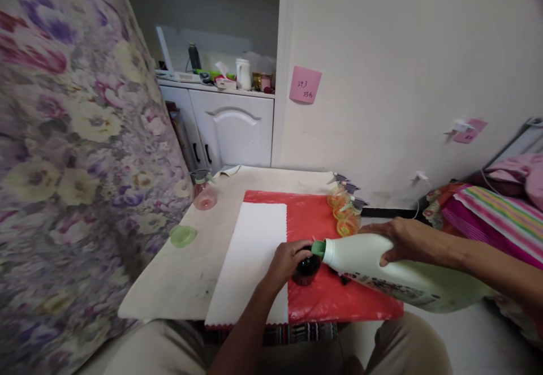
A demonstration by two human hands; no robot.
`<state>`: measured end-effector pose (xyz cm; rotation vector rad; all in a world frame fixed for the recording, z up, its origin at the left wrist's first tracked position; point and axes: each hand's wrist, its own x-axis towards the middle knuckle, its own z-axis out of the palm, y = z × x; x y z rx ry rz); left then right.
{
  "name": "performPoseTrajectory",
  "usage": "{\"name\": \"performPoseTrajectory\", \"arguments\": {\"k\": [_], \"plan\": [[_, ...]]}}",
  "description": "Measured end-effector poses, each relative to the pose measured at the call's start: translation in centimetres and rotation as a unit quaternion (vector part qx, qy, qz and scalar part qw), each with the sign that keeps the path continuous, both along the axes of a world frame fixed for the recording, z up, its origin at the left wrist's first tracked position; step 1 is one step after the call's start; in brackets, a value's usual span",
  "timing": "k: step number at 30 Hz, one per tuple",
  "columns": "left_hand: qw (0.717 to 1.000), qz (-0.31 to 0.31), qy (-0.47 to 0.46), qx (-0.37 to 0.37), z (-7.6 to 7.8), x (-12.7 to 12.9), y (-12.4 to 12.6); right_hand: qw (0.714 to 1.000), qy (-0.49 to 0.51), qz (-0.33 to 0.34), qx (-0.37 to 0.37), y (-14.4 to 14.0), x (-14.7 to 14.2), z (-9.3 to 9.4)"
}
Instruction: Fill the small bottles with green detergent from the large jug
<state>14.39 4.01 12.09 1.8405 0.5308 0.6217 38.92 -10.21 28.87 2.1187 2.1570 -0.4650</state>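
My right hand (pixel 399 242) is wrapped around a big pale green detergent bottle (pixel 432 281), tipped nearly on its side. Its green spout (pixel 318 248) points left and meets the top of a small dark round bottle (pixel 306 273); whether liquid flows cannot be made out. The fingers of my left hand (pixel 291 259) close around the upper part of the dark bottle, which stands on a red plastic sheet (pixel 314 302). A small dark object, partly hidden under the big bottle, lies just right of the dark one. A light green cap (pixel 183 236) lies at the table's left.
A pink spray bottle (pixel 205 195) stands at the back left of the cloth-covered table (pixel 169 290). Several orange spray bottles (pixel 345 219) line the back right. A white mat (pixel 254 262) overlaps the red sheet. A flowered curtain (pixel 93 182) hangs left; a wall (pixel 382 81) is behind.
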Motion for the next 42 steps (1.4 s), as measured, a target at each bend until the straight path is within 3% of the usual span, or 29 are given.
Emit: {"name": "performPoseTrajectory", "arguments": {"k": [42], "plan": [[1.000, 0.002, -0.016, 0.010, -0.07, 0.19, 0.21, 1.000, -0.027, 0.002, 0.016, 0.18, 0.15, -0.06]]}}
